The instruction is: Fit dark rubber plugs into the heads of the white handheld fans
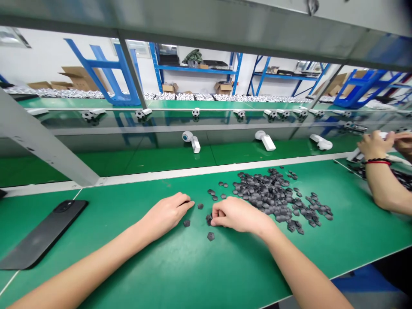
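Observation:
Small black pentagon-shaped pieces lie scattered on the green tabletop. My right hand (240, 214) is closed, with thumb and forefinger pinching a black pentagon piece (209, 219) at the table surface. To its left, my left hand (169, 214) rests low over the table with fingers bent and tips pressed together; anything between them is hidden. One loose piece (200, 206) lies between the hands, another piece (186, 223) sits just below my left fingertips, and a third piece (210, 236) is nearer to me. A large heap of these black pieces (264, 193) spreads beyond my right hand.
A black phone (45, 234) lies at the left. Behind a white rail (161, 174) runs a green belt with white camera-like devices (265, 140). A slanted metal post (48, 137) stands front left. At right, another person's hands (376, 146) hold a white part.

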{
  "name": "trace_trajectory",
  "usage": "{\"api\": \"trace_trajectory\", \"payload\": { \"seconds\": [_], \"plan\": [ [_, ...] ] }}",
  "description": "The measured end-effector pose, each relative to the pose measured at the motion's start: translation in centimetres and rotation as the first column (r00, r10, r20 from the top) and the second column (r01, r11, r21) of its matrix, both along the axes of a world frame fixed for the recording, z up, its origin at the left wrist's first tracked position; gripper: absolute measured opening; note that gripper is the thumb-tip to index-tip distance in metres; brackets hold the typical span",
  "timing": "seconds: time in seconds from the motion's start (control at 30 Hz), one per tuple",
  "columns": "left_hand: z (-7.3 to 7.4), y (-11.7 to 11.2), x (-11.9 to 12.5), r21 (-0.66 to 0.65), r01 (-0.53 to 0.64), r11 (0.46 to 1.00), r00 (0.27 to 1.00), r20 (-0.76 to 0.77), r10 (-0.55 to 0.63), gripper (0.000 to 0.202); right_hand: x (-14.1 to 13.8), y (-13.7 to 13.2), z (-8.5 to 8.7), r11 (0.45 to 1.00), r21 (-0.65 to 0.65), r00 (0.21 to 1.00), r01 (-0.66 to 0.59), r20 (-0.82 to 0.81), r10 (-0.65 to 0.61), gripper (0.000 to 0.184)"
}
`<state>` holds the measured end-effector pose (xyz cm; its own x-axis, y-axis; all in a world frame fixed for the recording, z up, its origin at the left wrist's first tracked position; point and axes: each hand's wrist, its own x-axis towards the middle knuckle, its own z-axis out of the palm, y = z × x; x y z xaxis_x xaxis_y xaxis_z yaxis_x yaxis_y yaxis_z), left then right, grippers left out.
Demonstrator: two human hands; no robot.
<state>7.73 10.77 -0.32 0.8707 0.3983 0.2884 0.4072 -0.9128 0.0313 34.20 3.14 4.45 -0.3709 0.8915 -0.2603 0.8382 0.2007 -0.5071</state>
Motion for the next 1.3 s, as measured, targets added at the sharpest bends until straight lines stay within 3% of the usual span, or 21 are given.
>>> {"api": "trace_trajectory", "payload": {
  "seconds": [0.1, 0.23, 0.37, 0.67, 0.9, 1.13, 1.3],
  "plan": [
    [0.1, -1.1, -0.8, -0.083, -0.004, 0.997, 0.999, 0.038, 0.007, 0.034, -0.4, 0.2, 0.0, 0.998, 0.063, 0.999, 0.004, -0.041, -0.002, 0.019],
    [0.1, -2.5, -1.7, -0.116, -0.014, 0.993, 0.998, 0.054, 0.021, 0.037, 1.0, 0.5, 0.5, 0.989, 0.107, 0.994, 0.099, -0.065, -0.092, 0.025],
    [0.4, -3.2, -1.5, -0.178, -0.029, 0.984, 0.999, 0.040, 0.036, 0.046, 1.9, 0.6, 0.6, 0.992, 0.079, 0.994, 0.099, -0.052, -0.095, 0.023],
    [0.8, -4.8, -0.4, -0.251, 0.104, 0.962, 0.993, -0.024, -0.114, 0.048, -1.2, 0.3, -0.2, 0.978, 0.205, 0.994, 0.042, 0.089, -0.062, 0.016],
    [1.4, -4.8, -0.4, -0.233, 0.052, 0.971, 0.998, 0.052, -0.041, 0.030, -0.7, 0.5, -0.4, 0.989, 0.151, 0.999, 0.006, -0.054, 0.002, 0.016],
    [1.0, -4.2, -0.3, -0.297, -0.122, 0.947, 0.980, 0.112, 0.162, 0.032, -2.0, 0.3, -1.0, 0.974, 0.228, 0.999, 0.014, 0.042, -0.024, 0.016],
    [1.4, -4.3, -0.3, -0.315, -0.034, 0.949, 0.997, 0.058, 0.055, 0.043, -1.8, 0.4, -1.1, 0.958, 0.285, 0.998, 0.038, 0.044, -0.053, 0.016]
  ]
}}
